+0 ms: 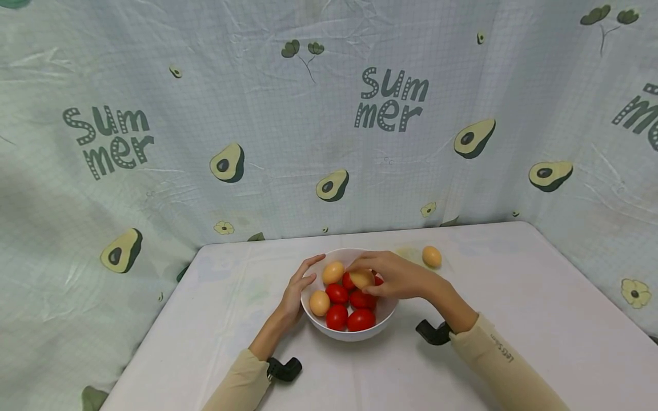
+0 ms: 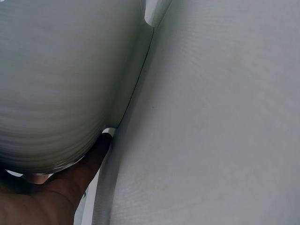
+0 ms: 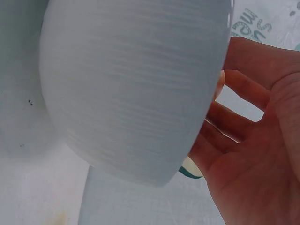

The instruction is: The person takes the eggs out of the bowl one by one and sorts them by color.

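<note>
- Now, in the head view, the white bowl point(image 1: 349, 337) sits on the counter point(image 1: 545, 308), holding red tomatoes point(image 1: 361, 320) and two tan eggs point(image 1: 320, 303) along its left side. The right hand point(image 1: 398, 277) grips another egg point(image 1: 362, 279) over the upper right of the bowl, with tomatoes around and beneath it. The left hand point(image 1: 297, 288) steadies the bowl, apparently pinching its left rim with the thumb just inside. A lone egg point(image 1: 432, 257) lies on the counter, beyond the right forearm. Handling the held egg well calls for light, even finger pressure, a low height and a gap between tomatoes, so no shell knocks another. Faint yellow and green patches mark the pale counter; behind and at both sides hangs a cloth point(image 1: 288, 125) printed with avocados, flowers and the word "summer".
- From the left wrist, the bowl's ribbed outer wall fills the upper left, one finger laid along it. That support should be firm enough to stop sliding without tipping the bowl. Plain pale surface takes up the right side.
- From the right wrist, the fingers pass behind the rim; their grasp cannot be told here. Small dark specks dot the surface at left, and upturned lettering shows at the top right.
</note>
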`<action>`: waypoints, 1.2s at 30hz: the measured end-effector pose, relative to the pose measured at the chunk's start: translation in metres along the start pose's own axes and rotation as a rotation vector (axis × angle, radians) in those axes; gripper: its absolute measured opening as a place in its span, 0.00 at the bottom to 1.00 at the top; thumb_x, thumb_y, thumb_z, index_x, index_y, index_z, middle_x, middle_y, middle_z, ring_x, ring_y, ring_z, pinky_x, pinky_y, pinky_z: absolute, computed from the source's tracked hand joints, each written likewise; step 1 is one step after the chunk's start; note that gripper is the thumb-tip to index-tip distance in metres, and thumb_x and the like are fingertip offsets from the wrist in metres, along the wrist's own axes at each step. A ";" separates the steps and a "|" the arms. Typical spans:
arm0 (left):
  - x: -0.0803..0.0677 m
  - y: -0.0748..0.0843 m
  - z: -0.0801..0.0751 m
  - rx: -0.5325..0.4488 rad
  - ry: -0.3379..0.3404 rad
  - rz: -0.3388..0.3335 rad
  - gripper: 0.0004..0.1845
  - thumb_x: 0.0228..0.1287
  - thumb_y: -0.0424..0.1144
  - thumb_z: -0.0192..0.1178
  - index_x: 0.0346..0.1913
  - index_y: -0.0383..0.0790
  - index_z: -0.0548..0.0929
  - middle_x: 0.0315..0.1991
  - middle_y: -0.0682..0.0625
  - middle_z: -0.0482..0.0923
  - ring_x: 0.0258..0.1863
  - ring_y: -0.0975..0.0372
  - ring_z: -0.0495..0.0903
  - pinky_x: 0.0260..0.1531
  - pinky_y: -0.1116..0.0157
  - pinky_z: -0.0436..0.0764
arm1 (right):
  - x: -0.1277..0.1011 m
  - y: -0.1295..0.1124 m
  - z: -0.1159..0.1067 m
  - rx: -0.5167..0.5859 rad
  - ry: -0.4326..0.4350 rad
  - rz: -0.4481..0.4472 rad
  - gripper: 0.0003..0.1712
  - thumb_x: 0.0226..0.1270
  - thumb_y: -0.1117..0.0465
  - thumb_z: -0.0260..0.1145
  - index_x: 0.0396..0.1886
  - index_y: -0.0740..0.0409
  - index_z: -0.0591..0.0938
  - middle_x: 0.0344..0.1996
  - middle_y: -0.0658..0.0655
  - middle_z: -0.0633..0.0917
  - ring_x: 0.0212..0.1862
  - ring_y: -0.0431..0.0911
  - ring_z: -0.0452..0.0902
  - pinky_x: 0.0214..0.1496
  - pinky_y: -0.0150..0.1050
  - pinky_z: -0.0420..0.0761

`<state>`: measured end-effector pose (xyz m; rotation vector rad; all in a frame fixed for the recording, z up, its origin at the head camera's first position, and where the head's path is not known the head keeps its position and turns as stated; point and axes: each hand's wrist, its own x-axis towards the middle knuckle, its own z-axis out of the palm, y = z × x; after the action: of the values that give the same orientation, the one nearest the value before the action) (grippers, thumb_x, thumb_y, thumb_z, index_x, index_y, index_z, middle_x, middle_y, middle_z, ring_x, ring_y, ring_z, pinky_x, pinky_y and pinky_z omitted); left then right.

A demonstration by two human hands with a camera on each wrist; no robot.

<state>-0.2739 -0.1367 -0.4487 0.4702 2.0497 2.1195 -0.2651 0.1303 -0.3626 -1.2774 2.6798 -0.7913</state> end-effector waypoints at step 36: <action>0.000 -0.001 -0.001 0.016 0.000 0.004 0.28 0.78 0.38 0.39 0.78 0.44 0.64 0.81 0.45 0.56 0.82 0.49 0.53 0.82 0.44 0.49 | -0.025 0.039 -0.039 0.036 0.157 0.100 0.25 0.66 0.66 0.71 0.63 0.57 0.82 0.57 0.55 0.86 0.53 0.48 0.81 0.56 0.46 0.87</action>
<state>-0.2742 -0.1374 -0.4493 0.4768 2.0688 2.1066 -0.2872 0.1858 -0.3515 -1.1073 2.8091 -0.9599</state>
